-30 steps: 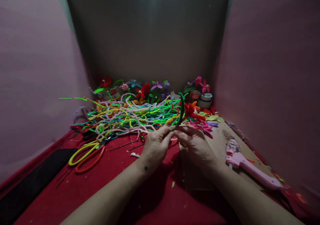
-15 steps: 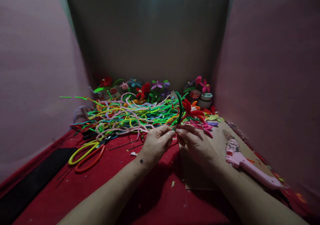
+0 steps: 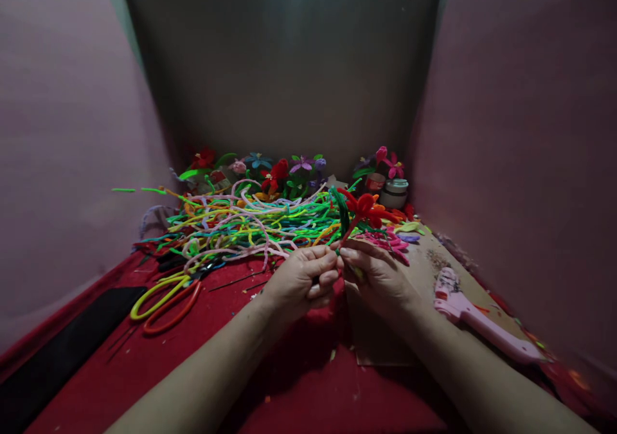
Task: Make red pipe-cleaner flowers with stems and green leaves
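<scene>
A red pipe-cleaner flower (image 3: 365, 206) stands up from between my fingertips, with a dark green looped leaf (image 3: 344, 214) on its left. My right hand (image 3: 378, 273) is closed, thumb and fingers pinching the lower stem. Touching it at the same spot, my left hand (image 3: 306, 276) is closed too, its thumb and forefinger pinched on a short bit of green pipe cleaner (image 3: 338, 252) at the stem's base. The fingers hide most of the stem there. Just behind both hands spreads a tangled heap of coloured pipe cleaners (image 3: 270, 222).
Scissors (image 3: 166, 299) with yellow and orange handles lie at left near a black strip (image 3: 62, 357). On the right, a pink glue gun (image 3: 482, 321) rests on cardboard (image 3: 385, 344). Finished flowers (image 3: 274, 175) and a small jar (image 3: 394, 193) line the back.
The flower has turned and tilted, so its head shows differently and the leaf leans left. My left wrist has rolled, bringing its curled fingers into view.
</scene>
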Available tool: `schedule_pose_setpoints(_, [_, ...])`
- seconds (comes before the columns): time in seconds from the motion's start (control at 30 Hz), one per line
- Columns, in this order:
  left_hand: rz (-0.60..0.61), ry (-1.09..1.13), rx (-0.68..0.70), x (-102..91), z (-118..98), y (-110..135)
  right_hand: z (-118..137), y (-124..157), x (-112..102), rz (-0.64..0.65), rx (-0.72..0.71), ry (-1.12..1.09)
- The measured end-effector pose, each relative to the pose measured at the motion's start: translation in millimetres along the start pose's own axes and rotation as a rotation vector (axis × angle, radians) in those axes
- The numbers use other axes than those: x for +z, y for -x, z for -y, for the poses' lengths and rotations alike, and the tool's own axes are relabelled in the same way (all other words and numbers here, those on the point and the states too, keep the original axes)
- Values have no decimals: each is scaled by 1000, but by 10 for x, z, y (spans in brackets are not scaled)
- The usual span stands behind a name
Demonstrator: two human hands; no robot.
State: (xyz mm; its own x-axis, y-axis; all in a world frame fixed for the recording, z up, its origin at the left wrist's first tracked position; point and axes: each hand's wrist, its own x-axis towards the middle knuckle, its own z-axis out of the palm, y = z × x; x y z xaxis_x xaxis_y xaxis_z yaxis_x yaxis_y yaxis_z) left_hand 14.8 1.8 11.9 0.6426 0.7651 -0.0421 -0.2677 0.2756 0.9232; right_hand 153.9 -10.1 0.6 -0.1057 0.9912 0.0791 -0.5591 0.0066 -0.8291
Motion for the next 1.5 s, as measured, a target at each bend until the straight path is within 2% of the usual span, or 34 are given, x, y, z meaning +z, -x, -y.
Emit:
schedule_pose_setpoints(0.1, [-159, -317, 110, 48, 7, 4, -6, 3, -6, 2, -40, 41])
schedule_pose_setpoints(0.23, [-428, -878, 410, 68, 94, 22, 28, 42, 27, -5, -84, 96])
schedule_pose_setpoints(0.33, [-506, -1130, 532, 43, 160, 34, 34, 65, 50, -13, -103, 143])
schedule_pose_setpoints(0.43, [-511, -1209, 551, 15, 179, 34, -18, 52, 32, 2, -125, 129])
schedule_pose_setpoints(0.6, [-494, -1135, 548, 26, 139, 22, -78, 17, -26, 75, -169, 186])
schedule_pose_setpoints(0.77, [-495, -1101, 508, 67, 94, 30, -18, 63, 16, 91, -201, 250])
schedule_pose_setpoints(0.97, [-464, -869, 471, 85, 60, 31, 84, 98, 109, -32, -192, 371])
schedule_pose_setpoints(1.1, [-397, -632, 369, 112, 26, 34, 105, 74, 116, -1, -98, 270])
schedule_pose_setpoints(1.3, [-357, -394, 256, 168, -24, 47, -7, 11, -34, 38, 19, 87])
schedule_pose_setpoints(1.5, [-147, -98, 88, 69, -14, 30, -19, -43, -103, 190, 37, 20])
